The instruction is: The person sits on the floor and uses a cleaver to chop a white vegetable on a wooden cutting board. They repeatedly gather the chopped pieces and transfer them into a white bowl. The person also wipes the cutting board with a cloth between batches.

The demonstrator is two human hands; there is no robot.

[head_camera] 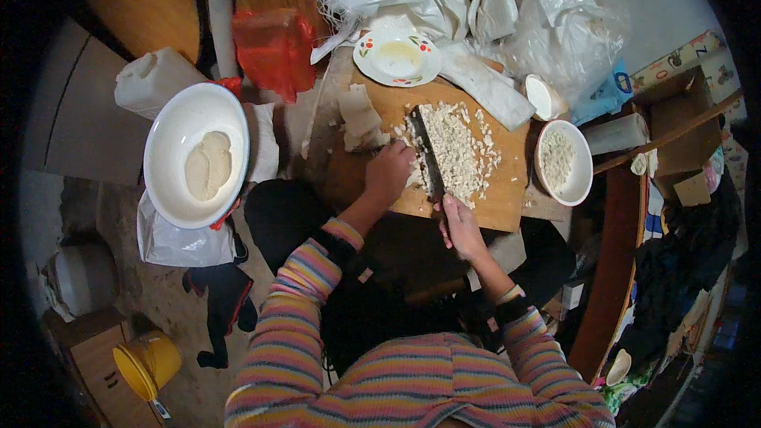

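My right hand (461, 223) grips the handle of a cleaver (429, 145), whose dark blade stands on edge on a wooden cutting board (502, 214). To the blade's right spreads a heap of finely chopped pale food, perhaps tofu (458, 148). My left hand (391, 169) is at the left of the blade, its fingers bent over some pale pieces; what lies under them is partly hidden. Beyond that hand, larger pale slabs (358, 110) rest on the board's left part.
Left is a white basin (160, 154) with dough. A floral plate (397, 74) sits behind the board. At right are a bowl (588, 166) of pale chopped food and a small cup (540, 97) of white contents. Plastic bags (565, 30) crowd the back; a yellow bucket (148, 362) is lower left.
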